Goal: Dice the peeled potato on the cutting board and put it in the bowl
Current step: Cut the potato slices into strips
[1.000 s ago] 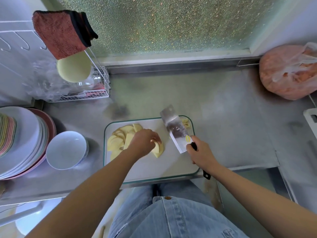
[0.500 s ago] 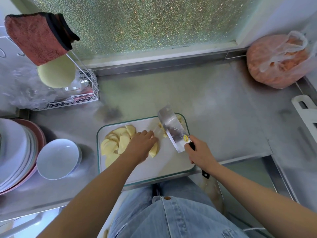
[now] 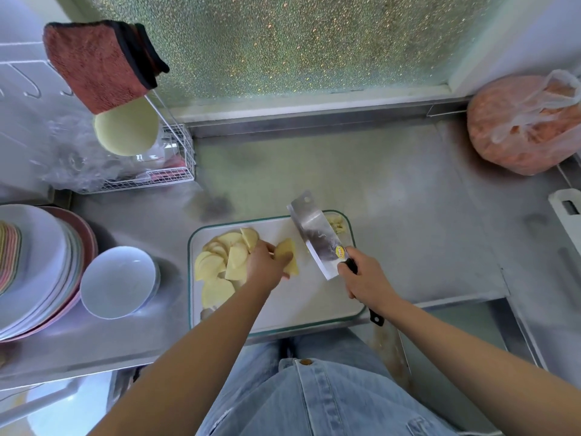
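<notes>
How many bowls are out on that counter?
1: a white bowl left of the cutting board, beside the plate stack. More could be hidden among those plates.

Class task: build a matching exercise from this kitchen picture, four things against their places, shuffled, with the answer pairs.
Things:
1 knife
2 white bowl
3 orange bag
4 red cloth

Places:
A left of the cutting board
B hanging above the wire rack
C in the right hand
D far right of the counter

Pairs: 1-C, 2-A, 3-D, 4-B
</notes>
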A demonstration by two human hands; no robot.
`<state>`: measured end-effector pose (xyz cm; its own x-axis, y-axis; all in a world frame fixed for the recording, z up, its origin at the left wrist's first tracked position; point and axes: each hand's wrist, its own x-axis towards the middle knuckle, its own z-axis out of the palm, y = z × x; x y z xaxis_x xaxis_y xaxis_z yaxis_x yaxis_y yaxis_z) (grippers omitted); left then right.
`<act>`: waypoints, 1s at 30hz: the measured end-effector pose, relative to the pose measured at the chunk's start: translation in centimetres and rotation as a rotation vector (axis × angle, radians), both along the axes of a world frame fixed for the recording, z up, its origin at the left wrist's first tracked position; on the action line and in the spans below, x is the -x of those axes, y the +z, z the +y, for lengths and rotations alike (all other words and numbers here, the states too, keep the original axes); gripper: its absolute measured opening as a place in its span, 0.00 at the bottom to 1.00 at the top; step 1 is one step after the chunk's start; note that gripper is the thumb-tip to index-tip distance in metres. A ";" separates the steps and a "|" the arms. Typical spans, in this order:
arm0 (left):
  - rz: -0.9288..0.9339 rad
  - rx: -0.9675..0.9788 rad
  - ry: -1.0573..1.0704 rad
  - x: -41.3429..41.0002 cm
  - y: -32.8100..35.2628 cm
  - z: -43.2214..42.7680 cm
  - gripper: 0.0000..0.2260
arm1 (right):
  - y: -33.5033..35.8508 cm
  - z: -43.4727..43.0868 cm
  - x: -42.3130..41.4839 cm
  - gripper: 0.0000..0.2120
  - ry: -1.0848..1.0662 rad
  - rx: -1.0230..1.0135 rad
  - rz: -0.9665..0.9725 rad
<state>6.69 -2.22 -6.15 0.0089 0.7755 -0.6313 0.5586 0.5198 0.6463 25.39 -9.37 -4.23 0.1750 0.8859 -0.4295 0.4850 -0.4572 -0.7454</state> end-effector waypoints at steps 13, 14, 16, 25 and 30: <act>0.386 -0.170 -0.327 0.6 -0.6 -2.0 0.14 | -0.8 -1.2 1.6 0.11 0.307 -0.076 -0.359; 0.401 -0.195 -0.363 0.5 -0.6 -2.0 0.15 | -0.8 -1.3 1.9 0.10 0.320 -0.072 -0.357; 0.454 -0.242 -0.449 0.4 -0.5 -2.0 0.15 | -0.6 -1.5 2.5 0.09 0.347 -0.058 -0.337; 0.545 -0.302 -0.629 0.1 -0.4 -1.6 0.25 | -0.6 -0.8 2.5 0.05 0.408 0.051 -0.338; 0.480 -0.296 -0.537 -0.2 -0.7 -2.2 0.22 | -0.3 -1.0 2.6 0.03 0.457 0.000 -0.371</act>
<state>6.88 -4.41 -6.85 0.2092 0.8791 -0.4282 0.9388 -0.0580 0.3396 22.82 -10.32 -4.50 -0.0855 0.9069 -0.4126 0.8614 -0.1408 -0.4881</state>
